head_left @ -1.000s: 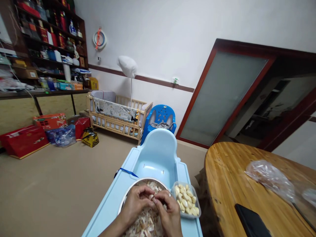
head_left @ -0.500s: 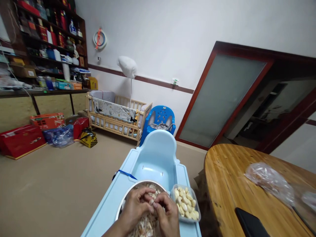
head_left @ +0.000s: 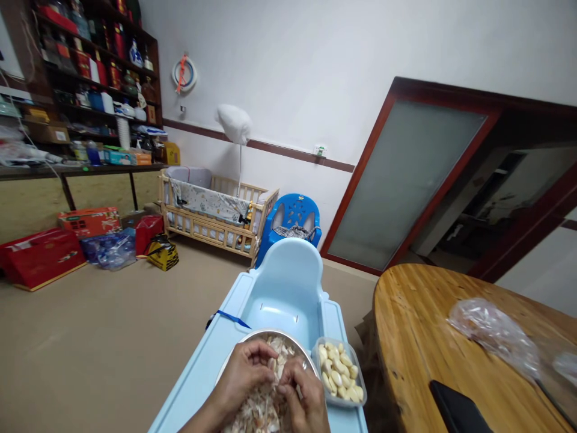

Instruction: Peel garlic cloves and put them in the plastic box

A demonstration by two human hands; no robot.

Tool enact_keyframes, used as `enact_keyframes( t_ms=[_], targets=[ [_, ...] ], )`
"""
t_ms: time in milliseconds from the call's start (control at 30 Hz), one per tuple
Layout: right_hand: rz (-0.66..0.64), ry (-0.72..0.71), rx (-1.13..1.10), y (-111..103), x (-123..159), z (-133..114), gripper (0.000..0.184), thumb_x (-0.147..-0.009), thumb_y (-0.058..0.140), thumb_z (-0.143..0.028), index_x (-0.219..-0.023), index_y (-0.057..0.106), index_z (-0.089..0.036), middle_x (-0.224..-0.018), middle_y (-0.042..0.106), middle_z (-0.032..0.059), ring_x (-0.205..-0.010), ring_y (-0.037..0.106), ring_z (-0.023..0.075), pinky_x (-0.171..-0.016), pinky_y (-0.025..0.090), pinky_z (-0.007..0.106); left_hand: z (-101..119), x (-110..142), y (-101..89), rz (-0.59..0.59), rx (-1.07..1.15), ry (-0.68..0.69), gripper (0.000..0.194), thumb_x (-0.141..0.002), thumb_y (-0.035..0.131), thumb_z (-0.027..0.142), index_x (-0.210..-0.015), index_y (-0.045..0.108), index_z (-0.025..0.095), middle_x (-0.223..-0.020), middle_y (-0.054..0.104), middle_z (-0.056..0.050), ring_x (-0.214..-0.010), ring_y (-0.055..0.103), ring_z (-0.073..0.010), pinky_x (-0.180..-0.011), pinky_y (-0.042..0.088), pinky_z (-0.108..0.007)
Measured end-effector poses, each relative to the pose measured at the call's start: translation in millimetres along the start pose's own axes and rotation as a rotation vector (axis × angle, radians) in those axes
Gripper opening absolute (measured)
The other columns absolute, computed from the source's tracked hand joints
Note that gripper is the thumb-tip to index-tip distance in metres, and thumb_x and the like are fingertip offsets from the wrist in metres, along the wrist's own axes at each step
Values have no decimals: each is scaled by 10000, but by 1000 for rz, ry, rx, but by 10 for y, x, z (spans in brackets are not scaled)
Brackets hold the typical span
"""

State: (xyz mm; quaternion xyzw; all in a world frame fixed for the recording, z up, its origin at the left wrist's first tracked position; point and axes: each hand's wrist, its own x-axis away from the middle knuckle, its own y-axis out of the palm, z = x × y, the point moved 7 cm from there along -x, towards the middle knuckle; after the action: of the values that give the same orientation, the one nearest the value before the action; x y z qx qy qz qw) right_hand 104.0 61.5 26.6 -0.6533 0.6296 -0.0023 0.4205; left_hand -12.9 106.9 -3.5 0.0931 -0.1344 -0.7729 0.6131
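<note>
Comparing with half a second before, the hands had sunk lower over the metal bowl (head_left: pixel 252 338) and drawn toward the person, the left hand (head_left: pixel 246 376) and right hand (head_left: pixel 303 394) still pressed fingertip to fingertip. That suggested the peeling went on with no clove finished. Both hands were curled shut around a garlic clove (head_left: pixel 273 365), pinched between them above the papery skins (head_left: pixel 261 415). Its long axis could not be told; too little showed. At three o'clock from the bowl sat the tub of peeled cloves (head_left: pixel 339 373), touching its rim.
</note>
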Motion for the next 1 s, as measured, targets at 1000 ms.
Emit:
enact_keyframes(
  t_ms=[1000],
  targets=[
    [189, 8, -91, -151, -78, -148, 173, -761, 529, -62, -737, 607, -214, -706, 624, -1, -658, 593, 143, -609, 468, 225, 24, 51, 116, -186, 39, -50, 162, -593, 711, 212, -726, 754, 130, -572, 674, -22, -489, 523, -119, -525, 404, -230]
  ],
)
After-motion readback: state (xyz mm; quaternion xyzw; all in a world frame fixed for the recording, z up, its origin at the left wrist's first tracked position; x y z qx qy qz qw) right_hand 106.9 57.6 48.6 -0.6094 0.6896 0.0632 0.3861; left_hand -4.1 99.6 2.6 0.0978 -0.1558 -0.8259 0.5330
